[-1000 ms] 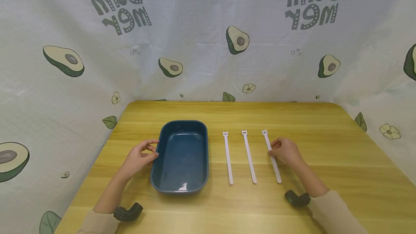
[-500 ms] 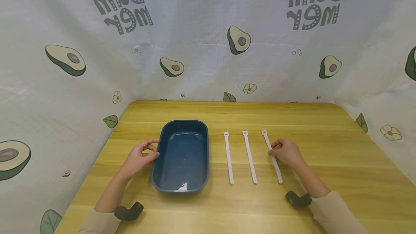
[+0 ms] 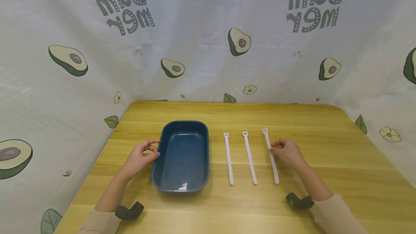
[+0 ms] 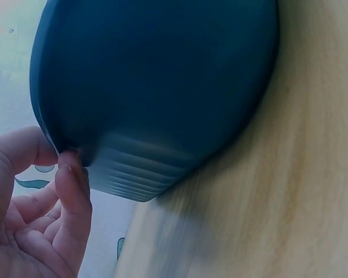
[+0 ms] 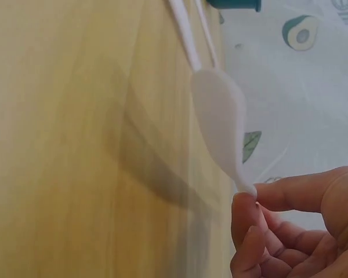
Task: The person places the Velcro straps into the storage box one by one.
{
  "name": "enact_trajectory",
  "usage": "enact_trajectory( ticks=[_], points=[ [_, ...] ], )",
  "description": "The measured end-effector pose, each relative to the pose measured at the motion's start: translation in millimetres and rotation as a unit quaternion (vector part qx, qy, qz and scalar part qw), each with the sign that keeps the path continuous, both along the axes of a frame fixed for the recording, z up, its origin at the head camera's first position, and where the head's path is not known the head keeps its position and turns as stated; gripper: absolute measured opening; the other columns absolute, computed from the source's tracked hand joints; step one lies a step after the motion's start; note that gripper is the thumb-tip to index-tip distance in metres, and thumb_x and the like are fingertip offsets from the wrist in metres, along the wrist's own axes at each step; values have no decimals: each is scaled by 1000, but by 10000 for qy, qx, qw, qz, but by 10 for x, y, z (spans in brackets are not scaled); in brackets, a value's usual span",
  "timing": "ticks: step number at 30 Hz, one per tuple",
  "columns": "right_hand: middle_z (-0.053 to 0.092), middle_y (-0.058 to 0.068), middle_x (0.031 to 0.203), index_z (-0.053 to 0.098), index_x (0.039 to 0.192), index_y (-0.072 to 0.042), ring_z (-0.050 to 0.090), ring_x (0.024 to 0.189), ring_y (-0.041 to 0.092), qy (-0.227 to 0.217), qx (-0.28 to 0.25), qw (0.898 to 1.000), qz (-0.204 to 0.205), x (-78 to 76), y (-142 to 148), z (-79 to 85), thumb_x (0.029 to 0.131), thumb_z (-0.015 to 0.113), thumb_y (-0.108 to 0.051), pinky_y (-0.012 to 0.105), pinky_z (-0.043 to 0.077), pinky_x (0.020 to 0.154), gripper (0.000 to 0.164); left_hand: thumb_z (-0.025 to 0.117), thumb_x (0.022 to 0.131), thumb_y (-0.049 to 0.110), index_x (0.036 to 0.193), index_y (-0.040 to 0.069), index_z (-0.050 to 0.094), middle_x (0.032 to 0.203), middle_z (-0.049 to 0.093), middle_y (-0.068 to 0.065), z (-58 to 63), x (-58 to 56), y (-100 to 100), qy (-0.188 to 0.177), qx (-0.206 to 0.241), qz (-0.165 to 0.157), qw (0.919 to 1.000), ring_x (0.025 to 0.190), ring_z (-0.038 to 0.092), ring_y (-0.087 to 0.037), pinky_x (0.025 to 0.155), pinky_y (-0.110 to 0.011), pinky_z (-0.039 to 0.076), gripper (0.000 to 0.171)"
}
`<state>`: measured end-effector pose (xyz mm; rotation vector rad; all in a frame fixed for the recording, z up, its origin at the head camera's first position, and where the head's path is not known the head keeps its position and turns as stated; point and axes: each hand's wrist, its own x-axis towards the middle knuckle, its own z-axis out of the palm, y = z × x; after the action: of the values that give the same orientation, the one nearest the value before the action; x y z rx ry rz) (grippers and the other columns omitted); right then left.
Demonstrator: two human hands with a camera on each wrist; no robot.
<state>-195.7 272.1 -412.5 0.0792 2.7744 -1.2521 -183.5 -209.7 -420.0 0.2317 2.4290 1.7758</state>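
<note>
A dark blue plastic tub (image 3: 182, 161) stands on the table, left of centre. My left hand (image 3: 138, 159) pinches its left rim between thumb and fingers, seen close up in the left wrist view on the tub wall (image 4: 133, 165). To the right, my right hand (image 3: 288, 152) pinches a white cable tie (image 3: 273, 169) with a slotted head, near its middle. In the right wrist view this cable tie (image 5: 217, 119) bows and hangs above the table, casting a shadow. Two matching cable ties, a middle one (image 3: 249, 158) and a left one (image 3: 229, 159), lie flat alongside.
The wooden table (image 3: 227, 212) runs back to a white curtain (image 3: 201, 21) printed with avocados. Both wrists carry a dark curved piece, one on the left (image 3: 129, 212) and one on the right (image 3: 299, 202).
The right hand has raised the rightmost cable tie off the table; its head tips up and its tail has swung slightly left. The left hand stays on the tub rim.
</note>
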Motion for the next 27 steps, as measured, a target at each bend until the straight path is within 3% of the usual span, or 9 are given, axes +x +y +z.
enact_trajectory(
  ticks=[8,16,27],
  points=[
    [61,14,88,54,108,12,62,71,21,22,-460,9989,-113,32,-106,119,88,61,-12,31,53,65,32,63,86,6,129,1,45,89,51,-13,8,12,-10,0,87,-15,10000,57,55,-19,55,-29,48,47],
    [64,14,91,54,111,9,64,73,22,267,-597,9979,-34,73,-233,226,89,61,-18,33,53,67,36,64,86,7,129,2,46,89,50,-14,20,20,7,-28,91,-24,10000,56,54,-20,55,-28,47,47],
    [65,8,89,53,114,9,63,73,14,127,-1594,9871,24,131,-520,393,86,65,-18,36,53,70,40,63,86,7,129,1,46,90,50,-14,12,18,-4,-29,130,-46,9999,57,55,-18,55,-28,47,47]
  ],
)
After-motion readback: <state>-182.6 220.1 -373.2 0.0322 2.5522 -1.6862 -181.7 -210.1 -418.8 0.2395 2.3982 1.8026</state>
